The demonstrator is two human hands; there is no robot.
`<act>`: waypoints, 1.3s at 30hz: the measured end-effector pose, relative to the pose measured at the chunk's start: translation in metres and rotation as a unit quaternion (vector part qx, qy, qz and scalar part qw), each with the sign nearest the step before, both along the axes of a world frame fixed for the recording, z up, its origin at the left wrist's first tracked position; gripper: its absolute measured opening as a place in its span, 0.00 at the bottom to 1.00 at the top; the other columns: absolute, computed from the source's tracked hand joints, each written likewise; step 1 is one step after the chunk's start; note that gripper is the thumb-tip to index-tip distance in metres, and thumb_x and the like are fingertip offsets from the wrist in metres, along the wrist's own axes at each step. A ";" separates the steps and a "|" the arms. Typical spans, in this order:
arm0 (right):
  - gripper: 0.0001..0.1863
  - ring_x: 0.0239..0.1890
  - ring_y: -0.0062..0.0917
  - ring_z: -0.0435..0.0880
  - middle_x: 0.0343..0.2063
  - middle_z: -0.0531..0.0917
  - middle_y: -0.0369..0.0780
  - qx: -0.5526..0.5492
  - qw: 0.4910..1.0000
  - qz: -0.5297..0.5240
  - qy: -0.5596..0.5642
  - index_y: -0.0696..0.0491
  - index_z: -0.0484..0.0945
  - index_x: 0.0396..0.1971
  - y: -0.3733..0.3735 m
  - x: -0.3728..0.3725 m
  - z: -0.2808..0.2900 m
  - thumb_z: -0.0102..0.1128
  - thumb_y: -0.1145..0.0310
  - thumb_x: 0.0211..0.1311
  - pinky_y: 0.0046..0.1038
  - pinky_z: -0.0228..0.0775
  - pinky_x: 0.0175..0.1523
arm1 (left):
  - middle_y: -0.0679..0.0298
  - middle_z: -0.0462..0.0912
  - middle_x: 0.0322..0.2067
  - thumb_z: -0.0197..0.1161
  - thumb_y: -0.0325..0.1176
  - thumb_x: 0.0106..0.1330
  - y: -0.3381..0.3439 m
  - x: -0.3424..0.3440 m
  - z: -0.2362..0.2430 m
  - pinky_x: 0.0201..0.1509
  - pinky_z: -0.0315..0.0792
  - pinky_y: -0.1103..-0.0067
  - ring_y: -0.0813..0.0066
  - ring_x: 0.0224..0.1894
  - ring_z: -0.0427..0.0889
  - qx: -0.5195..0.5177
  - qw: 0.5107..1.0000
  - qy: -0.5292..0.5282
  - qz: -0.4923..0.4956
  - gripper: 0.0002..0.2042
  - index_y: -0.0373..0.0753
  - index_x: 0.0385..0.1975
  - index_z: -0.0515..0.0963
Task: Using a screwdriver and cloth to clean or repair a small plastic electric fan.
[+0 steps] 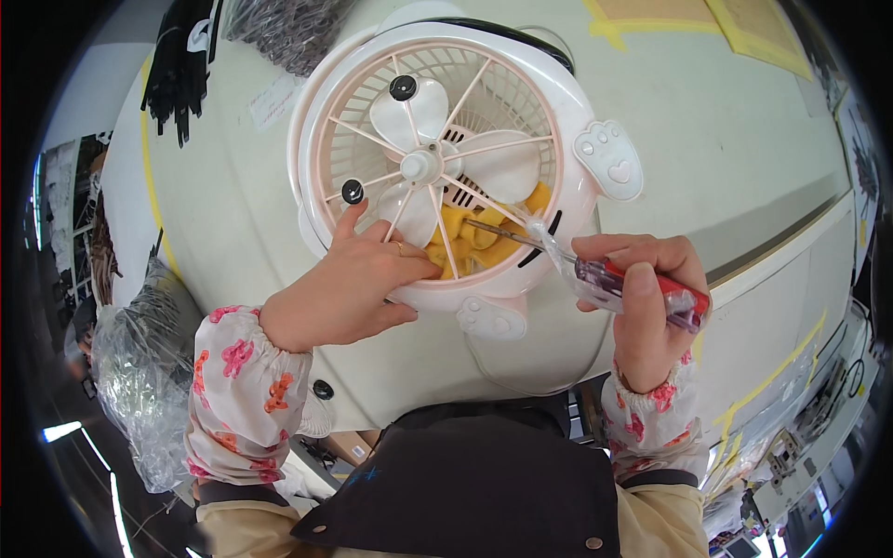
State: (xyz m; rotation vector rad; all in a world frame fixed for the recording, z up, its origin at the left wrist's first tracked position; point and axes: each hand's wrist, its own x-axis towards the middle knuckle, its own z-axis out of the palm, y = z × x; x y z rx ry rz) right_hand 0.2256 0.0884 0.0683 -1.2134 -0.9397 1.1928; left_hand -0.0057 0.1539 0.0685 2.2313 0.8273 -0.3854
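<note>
A pale pink-and-white fan (318, 121) lies face up, with white blades (502, 172) behind its spoked grille and white paw-shaped pieces (609, 158) on its rim. Two round black pieces (403, 87) sit on the grille. Yellow cloth (479, 246) is bunched inside at the lower right. My left hand (344, 284) rests on the lower left of the fan, fingers spread, some reaching into the grille by the cloth. My right hand (656, 293) grips a screwdriver (686, 299) with a red and purple handle and clear plastic around it; its shaft reaches over the cloth.
The pale worktable (707, 130) has bundled black strips (172, 74), a bagged grey mass (284, 28) and yellow tape patches at the back. A clear plastic bundle (139, 381) hangs at the left edge. A cluttered bench (781, 474) stands at right. A small black round piece (323, 389) lies near the front edge.
</note>
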 end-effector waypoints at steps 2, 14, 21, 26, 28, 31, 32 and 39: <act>0.05 0.21 0.14 0.73 0.24 0.79 0.41 -0.002 0.998 0.042 -0.037 0.61 0.69 0.26 0.003 0.003 0.007 0.52 0.74 0.53 0.15 0.65 0.25 | 0.68 0.76 0.36 0.61 0.38 0.50 0.003 0.000 0.004 0.57 0.39 0.54 0.69 0.45 0.69 -0.062 0.997 0.041 0.004 0.14 0.44 0.37 0.75; 0.09 0.22 0.11 0.72 0.23 0.79 0.38 -0.099 0.994 0.056 0.002 0.60 0.71 0.25 0.015 0.001 0.006 0.53 0.69 0.54 0.14 0.64 0.25 | 0.61 0.72 0.43 0.42 0.42 0.63 -0.009 -0.003 0.005 0.58 0.34 0.57 0.65 0.49 0.65 -0.058 0.996 0.054 0.045 0.17 0.38 0.41 0.72; 0.14 0.21 0.21 0.75 0.28 0.78 0.48 0.016 1.000 -0.025 -0.010 0.58 0.65 0.27 0.001 0.017 0.025 0.51 0.60 0.56 0.19 0.69 0.25 | 0.57 0.69 0.44 0.46 0.35 0.61 -0.024 -0.002 0.037 0.60 0.35 0.61 0.61 0.52 0.62 0.040 0.987 -0.027 0.153 0.14 0.35 0.42 0.69; 0.18 0.18 0.24 0.75 0.24 0.77 0.51 0.108 0.982 -0.133 -0.074 0.57 0.62 0.26 -0.014 0.014 0.029 0.51 0.55 0.55 0.20 0.67 0.21 | 0.55 0.69 0.42 0.47 0.31 0.61 -0.031 -0.002 0.030 0.57 0.47 0.66 0.62 0.48 0.65 0.156 0.941 -0.106 0.281 0.13 0.32 0.43 0.68; 0.17 0.17 0.24 0.75 0.24 0.77 0.51 0.202 0.971 -0.118 -0.040 0.56 0.63 0.25 -0.020 0.009 0.030 0.52 0.57 0.54 0.19 0.65 0.19 | 0.55 0.69 0.42 0.46 0.30 0.61 -0.031 -0.003 0.021 0.56 0.48 0.67 0.62 0.48 0.66 0.159 0.932 -0.121 0.303 0.13 0.32 0.43 0.68; 0.13 0.14 0.22 0.74 0.25 0.78 0.50 0.297 0.954 0.035 -0.002 0.56 0.66 0.22 -0.024 0.001 0.034 0.56 0.63 0.52 0.18 0.62 0.16 | 0.55 0.70 0.41 0.45 0.28 0.61 -0.031 -0.005 0.013 0.56 0.49 0.70 0.62 0.46 0.67 0.163 0.918 -0.147 0.330 0.13 0.32 0.44 0.68; 0.09 0.13 0.22 0.73 0.27 0.79 0.48 0.306 0.948 0.077 -0.035 0.57 0.69 0.22 -0.021 -0.003 0.031 0.59 0.68 0.48 0.18 0.61 0.15 | 0.55 0.70 0.41 0.44 0.27 0.61 -0.030 -0.005 0.011 0.56 0.50 0.72 0.63 0.46 0.67 0.169 0.915 -0.157 0.331 0.13 0.32 0.44 0.68; 0.12 0.14 0.24 0.73 0.33 0.77 0.49 0.335 0.917 0.160 -0.145 0.59 0.68 0.29 -0.008 -0.026 0.000 0.59 0.73 0.44 0.19 0.64 0.17 | 0.55 0.70 0.42 0.48 0.27 0.58 -0.026 -0.006 0.009 0.55 0.52 0.72 0.63 0.44 0.69 0.080 0.880 -0.189 0.428 0.14 0.33 0.44 0.68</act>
